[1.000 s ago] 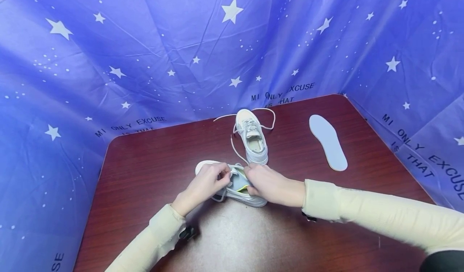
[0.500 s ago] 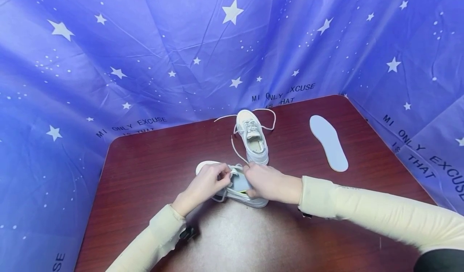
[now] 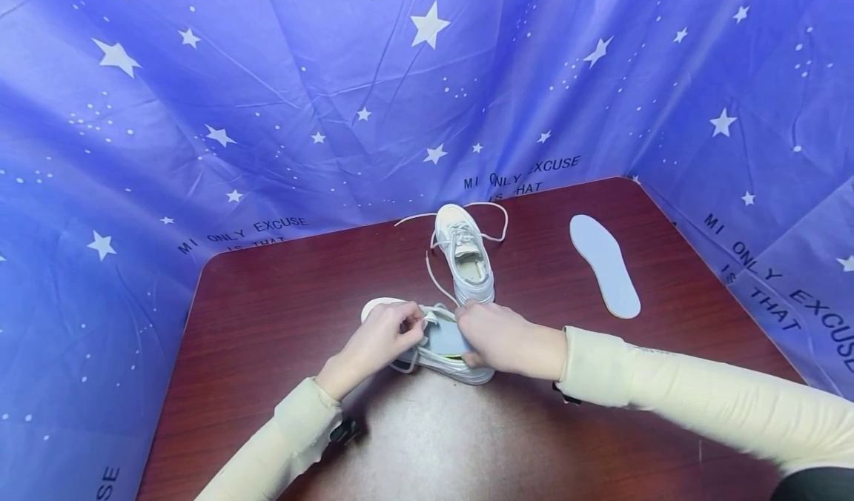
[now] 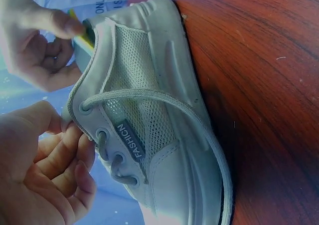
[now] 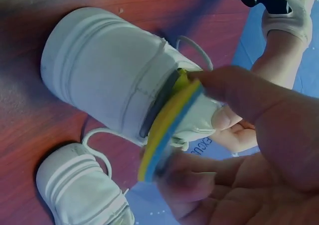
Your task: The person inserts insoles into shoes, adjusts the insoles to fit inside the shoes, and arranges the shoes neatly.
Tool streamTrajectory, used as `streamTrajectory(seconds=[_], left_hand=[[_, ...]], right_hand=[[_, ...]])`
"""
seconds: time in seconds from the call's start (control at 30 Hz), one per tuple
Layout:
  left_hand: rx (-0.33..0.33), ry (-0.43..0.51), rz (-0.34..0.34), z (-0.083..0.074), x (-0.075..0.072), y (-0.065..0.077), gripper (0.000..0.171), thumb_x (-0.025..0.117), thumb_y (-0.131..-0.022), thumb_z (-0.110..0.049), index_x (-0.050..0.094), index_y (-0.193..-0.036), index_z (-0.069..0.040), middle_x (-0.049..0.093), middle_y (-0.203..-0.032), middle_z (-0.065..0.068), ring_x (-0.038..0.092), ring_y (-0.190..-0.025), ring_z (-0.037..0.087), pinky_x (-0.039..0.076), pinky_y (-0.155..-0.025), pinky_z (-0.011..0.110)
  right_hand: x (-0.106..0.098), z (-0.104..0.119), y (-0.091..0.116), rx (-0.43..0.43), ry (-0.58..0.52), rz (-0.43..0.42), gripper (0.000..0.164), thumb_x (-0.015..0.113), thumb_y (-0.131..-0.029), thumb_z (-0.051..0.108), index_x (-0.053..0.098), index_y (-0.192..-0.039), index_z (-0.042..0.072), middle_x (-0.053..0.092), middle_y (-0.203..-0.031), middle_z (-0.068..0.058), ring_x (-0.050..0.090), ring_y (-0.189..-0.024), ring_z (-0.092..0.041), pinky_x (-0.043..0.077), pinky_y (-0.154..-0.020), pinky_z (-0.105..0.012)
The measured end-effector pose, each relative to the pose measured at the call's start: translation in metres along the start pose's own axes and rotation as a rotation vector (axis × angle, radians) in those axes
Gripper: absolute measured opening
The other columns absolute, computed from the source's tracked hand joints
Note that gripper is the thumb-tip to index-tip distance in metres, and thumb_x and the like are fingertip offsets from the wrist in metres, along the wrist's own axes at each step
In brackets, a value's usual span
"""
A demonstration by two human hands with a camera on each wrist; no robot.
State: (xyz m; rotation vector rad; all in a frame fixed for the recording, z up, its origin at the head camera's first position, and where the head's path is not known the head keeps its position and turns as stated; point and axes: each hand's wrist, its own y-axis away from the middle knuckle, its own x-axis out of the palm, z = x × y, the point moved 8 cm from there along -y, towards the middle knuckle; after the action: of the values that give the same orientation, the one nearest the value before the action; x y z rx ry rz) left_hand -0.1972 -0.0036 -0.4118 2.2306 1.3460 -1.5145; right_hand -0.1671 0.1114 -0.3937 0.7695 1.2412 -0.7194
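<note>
A white lace-up sneaker [image 3: 460, 371] lies crosswise near the table's middle, toe to the left. My left hand [image 3: 390, 330] pinches its tongue [image 4: 68, 114] at the top of the lacing. Inside the sneaker's opening sits a light grey-blue insole [image 3: 445, 338], its front part hidden in the shoe. My right hand [image 3: 500, 342] pinches the insole's heel end between thumb and fingers; the right wrist view shows the yellow and blue edge [image 5: 168, 130] sticking up out of the heel opening. A loose lace [image 4: 199, 120] hangs along the sneaker's side.
Behind, a second white sneaker [image 3: 470, 286] points away, laces spread and close to the first one's side. A loose pale insole [image 3: 603, 267] lies flat at the right. The dark red table [image 3: 267, 293] meets a blue star-printed curtain [image 3: 333, 64] at the back.
Inside the near sneaker the insole lies flatter, with less of its yellow edge showing. My right hand has shifted slightly at the heel; my left hand keeps its hold on the tongue.
</note>
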Motion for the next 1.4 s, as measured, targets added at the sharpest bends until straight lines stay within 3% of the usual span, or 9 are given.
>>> streamTrajectory(seconds=[0.17, 0.33, 0.83, 1.03, 1.4], left_hand=[[0.013, 0.009, 0.012, -0.001, 0.002, 0.000, 0.008, 0.062, -0.080, -0.005, 0.066, -0.077, -0.012, 0.061, -0.066, -0.006, 0.051, -0.062, 0.002, 0.046, -0.056, 0.020], [0.007, 0.003, 0.011, -0.001, 0.003, -0.001, 0.008, 0.062, -0.079, -0.006, 0.067, -0.077, -0.012, 0.062, -0.066, -0.007, 0.051, -0.062, 0.001, 0.046, -0.056, 0.020], [-0.004, 0.009, 0.014, -0.001, 0.004, -0.002, 0.008, 0.062, -0.079, -0.005, 0.067, -0.076, -0.012, 0.060, -0.065, -0.007, 0.051, -0.061, 0.003, 0.044, -0.054, 0.019], [-0.011, 0.011, 0.019, 0.000, 0.004, -0.001, 0.009, 0.062, -0.078, -0.005, 0.066, -0.076, -0.012, 0.060, -0.065, -0.007, 0.052, -0.060, 0.004, 0.043, -0.054, 0.018], [0.009, 0.017, 0.012, -0.001, 0.004, -0.001, 0.009, 0.062, -0.078, -0.004, 0.065, -0.075, -0.012, 0.059, -0.065, -0.007, 0.052, -0.060, 0.006, 0.042, -0.054, 0.018]], right_hand=[[-0.004, 0.004, -0.001, -0.093, -0.012, -0.087, 0.020, 0.070, -0.063, 0.009, 0.051, -0.063, 0.013, 0.054, -0.063, -0.001, 0.050, -0.056, -0.016, 0.048, -0.049, -0.035], [-0.003, 0.006, -0.001, -0.134, -0.029, -0.117, 0.021, 0.070, -0.063, 0.008, 0.050, -0.063, 0.013, 0.053, -0.062, 0.000, 0.049, -0.056, -0.016, 0.047, -0.048, -0.033], [0.007, 0.006, -0.006, -0.151, -0.056, -0.161, 0.017, 0.070, -0.064, 0.009, 0.053, -0.066, 0.009, 0.055, -0.064, -0.002, 0.052, -0.061, -0.018, 0.048, -0.054, -0.036], [0.015, 0.011, -0.011, -0.144, -0.013, -0.164, 0.017, 0.071, -0.065, 0.009, 0.055, -0.069, 0.008, 0.056, -0.066, -0.004, 0.055, -0.065, -0.019, 0.050, -0.056, -0.036], [0.020, 0.014, -0.013, -0.112, 0.010, -0.242, 0.020, 0.071, -0.066, 0.008, 0.057, -0.078, 0.000, 0.057, -0.073, -0.012, 0.059, -0.064, -0.026, 0.052, -0.055, -0.039]])
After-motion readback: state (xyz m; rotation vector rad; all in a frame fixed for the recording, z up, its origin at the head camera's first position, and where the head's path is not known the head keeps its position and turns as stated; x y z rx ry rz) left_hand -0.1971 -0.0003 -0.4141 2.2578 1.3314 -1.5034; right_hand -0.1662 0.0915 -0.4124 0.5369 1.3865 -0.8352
